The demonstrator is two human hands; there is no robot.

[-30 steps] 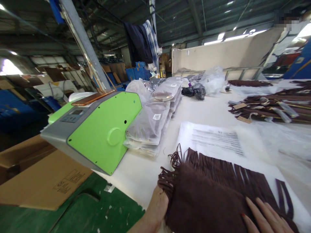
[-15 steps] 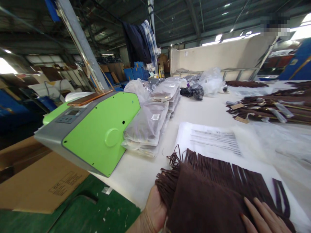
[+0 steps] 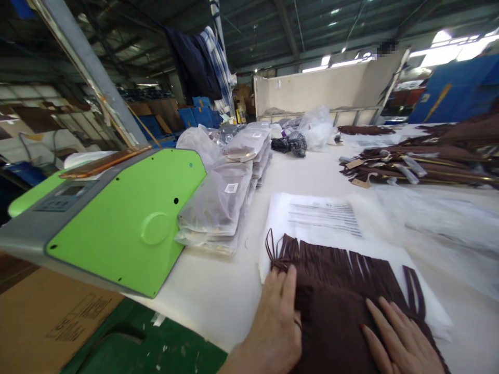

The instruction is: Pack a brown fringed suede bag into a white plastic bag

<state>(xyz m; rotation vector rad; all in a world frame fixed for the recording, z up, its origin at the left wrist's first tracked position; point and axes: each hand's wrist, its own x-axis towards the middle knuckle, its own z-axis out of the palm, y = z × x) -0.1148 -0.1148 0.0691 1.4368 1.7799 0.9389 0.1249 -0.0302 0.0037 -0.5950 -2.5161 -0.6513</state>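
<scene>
A dark brown, suede-like fringed piece (image 3: 331, 322) lies flat at the near edge of the table, its cut strands pointing away from me. My left hand (image 3: 275, 317) is over its left edge, fingers pressed together on the bunched fringe strands at the far left corner. Flat on the right part of the brown surface rests my right hand (image 3: 401, 337), fingers stretched out and slightly spread. Under the fringe is a white sheet or bag (image 3: 325, 221) with printed dark lines of text, too small to read.
Left of my hands, plastic-packed flat goods (image 3: 212, 200) with barcode labels are stacked beside a green and grey machine (image 3: 128, 223). Brown fringed goods with gold zips and tags (image 3: 424, 163) lie at right, near clear plastic bags (image 3: 448, 223). A cardboard box (image 3: 70, 322) stands below left.
My left hand has come from under the piece's left side to on top of its fringe, and the loose left-side strands now lie folded inward. The view has swung right.
</scene>
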